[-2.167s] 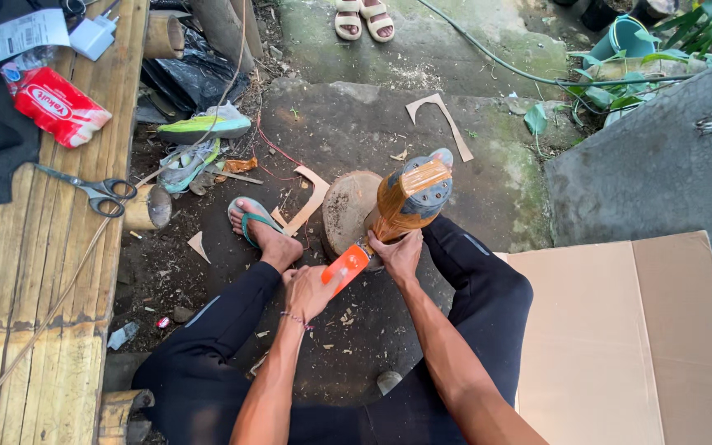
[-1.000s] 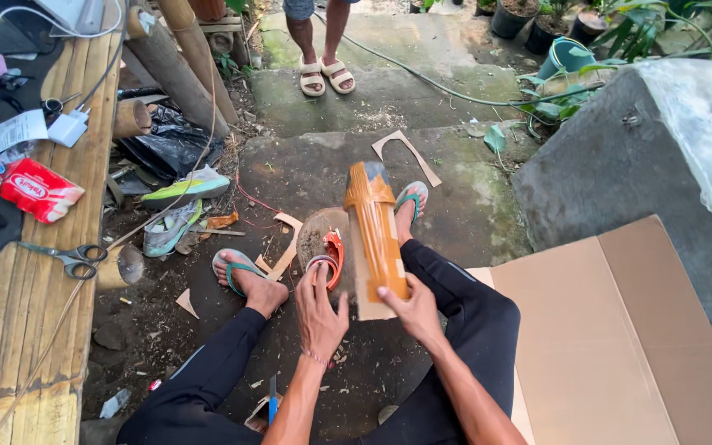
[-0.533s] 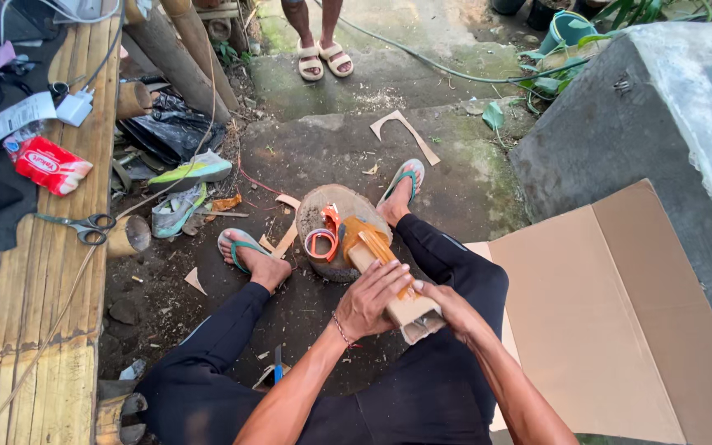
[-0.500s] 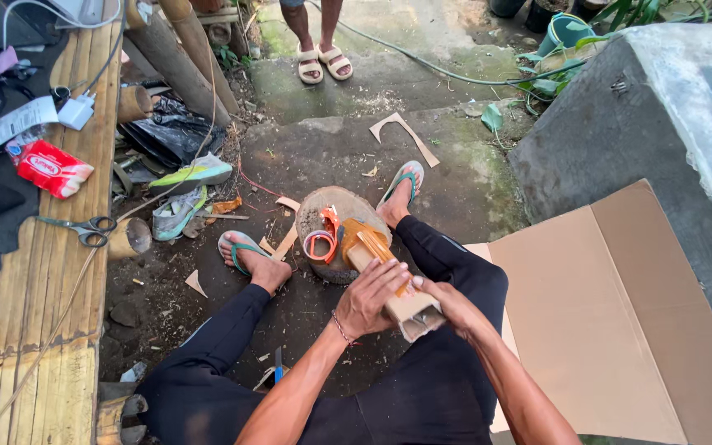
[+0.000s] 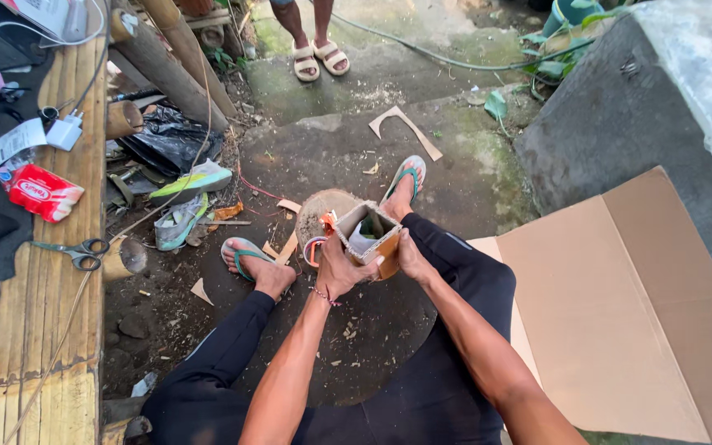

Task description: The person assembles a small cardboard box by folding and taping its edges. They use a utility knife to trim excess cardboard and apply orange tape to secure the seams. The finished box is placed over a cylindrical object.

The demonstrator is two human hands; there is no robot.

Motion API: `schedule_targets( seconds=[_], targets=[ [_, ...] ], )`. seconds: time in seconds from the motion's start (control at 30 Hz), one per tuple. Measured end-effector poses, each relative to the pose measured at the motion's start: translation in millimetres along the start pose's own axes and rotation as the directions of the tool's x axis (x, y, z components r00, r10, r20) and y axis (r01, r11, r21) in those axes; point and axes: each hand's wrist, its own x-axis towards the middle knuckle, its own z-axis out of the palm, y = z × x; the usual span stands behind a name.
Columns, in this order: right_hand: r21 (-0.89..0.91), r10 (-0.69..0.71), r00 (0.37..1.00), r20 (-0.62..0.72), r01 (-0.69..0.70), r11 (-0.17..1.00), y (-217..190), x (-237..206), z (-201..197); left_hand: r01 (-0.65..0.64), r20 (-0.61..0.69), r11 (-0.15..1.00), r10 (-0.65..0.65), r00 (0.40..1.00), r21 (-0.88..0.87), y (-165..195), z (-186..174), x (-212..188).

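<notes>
You sit on the ground with your legs spread, holding a square cardboard tube point(image 5: 370, 239) up between both hands, its open end facing you. Your left hand point(image 5: 338, 268) wraps the tube's left wall and your right hand point(image 5: 409, 257) clasps its right wall, fingers closed on it. The tube looks already folded into shape; whether its seam is fixed cannot be told. Just behind it a round wood block point(image 5: 316, 216) stands on the ground, with an orange tape roll point(image 5: 315, 247) against it. Cardboard offcuts point(image 5: 405, 128) lie farther ahead. To your right a large flat cardboard sheet point(image 5: 620, 313) lies open, with a concrete wall point(image 5: 644, 107) behind it. To your left a bamboo bench point(image 5: 51, 330) carries scissors point(image 5: 72, 251). Another person's sandalled feet point(image 5: 316, 58) stand well ahead.
</notes>
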Motion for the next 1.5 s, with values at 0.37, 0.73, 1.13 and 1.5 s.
schedule_targets(
  seconds=[0.37,0.73,1.13,1.5],
  targets=[
    [0.307,0.058,0.946,-0.319,0.046,0.951,43.4,-18.7,-11.8,0.101,-0.019,0.991,-0.099,0.995,0.093,-28.7,59.8,-14.8],
    [0.311,-0.030,0.956,-0.293,0.125,0.942,42.1,-19.4,-4.7,0.051,0.078,0.973,-0.071,0.994,0.227,-35.1,45.8,-27.2],
    [0.298,0.070,0.968,-0.240,0.005,0.955,50.3,-18.2,-10.8,0.092,0.089,0.977,-0.111,0.990,0.194,-27.1,43.0,-27.7],
    [0.023,-0.194,0.970,-0.147,0.200,0.980,-43.2,-0.8,-20.3,0.056,0.083,0.982,-0.072,0.994,0.182,-13.2,40.3,-27.7]
  ],
)
